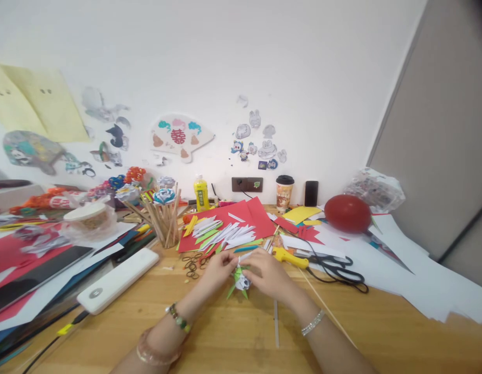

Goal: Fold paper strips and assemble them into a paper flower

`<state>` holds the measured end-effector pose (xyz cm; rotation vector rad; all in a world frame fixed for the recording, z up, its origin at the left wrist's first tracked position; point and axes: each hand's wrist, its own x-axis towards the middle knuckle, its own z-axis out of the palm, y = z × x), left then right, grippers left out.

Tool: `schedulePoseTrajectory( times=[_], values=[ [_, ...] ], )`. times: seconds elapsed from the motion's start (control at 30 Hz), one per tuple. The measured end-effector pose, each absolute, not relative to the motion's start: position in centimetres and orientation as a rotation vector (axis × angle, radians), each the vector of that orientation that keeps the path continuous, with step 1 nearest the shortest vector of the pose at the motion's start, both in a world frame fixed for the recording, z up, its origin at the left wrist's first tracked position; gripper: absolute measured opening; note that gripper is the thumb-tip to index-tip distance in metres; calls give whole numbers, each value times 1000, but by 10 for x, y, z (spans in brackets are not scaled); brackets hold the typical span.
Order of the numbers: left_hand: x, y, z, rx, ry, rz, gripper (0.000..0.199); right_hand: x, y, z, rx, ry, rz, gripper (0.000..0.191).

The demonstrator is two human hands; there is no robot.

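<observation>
A small white paper flower (243, 282) with green paper leaves is between my two hands, low over the wooden table. My left hand (222, 269) has its fingers closed on the flower's upper left part, where white and green paper meet. From the right, my right hand (264, 267) grips the same flower with bent fingers, and its thumb lies near the white petals. Just behind my hands are folded white, green and yellow paper strips (233, 235) on red sheets (260, 215). A yellow glue gun (289, 257) lies right of my right hand.
Black scissors (342, 270) and white sheets (412, 275) lie to the right, near a red balloon-like object (347, 213). On the left are a white power strip (118, 280), a holder of sticks (166, 226) and a tablet (38, 278). A cup (284, 195) and bottle (201, 193) stand behind.
</observation>
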<state>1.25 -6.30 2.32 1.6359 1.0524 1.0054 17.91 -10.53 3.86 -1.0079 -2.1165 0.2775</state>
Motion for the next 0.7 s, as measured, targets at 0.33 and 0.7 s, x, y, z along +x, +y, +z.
schedulePoseTrajectory(
  times=[0.33,0.7],
  values=[
    [17,-65,18,1659,1112,1068,24,176,-107,38,-1022,-2089,304,6],
    [17,-62,17,1687,1175,1127,15,174,-109,38,-1036,-2093,285,14]
  ],
)
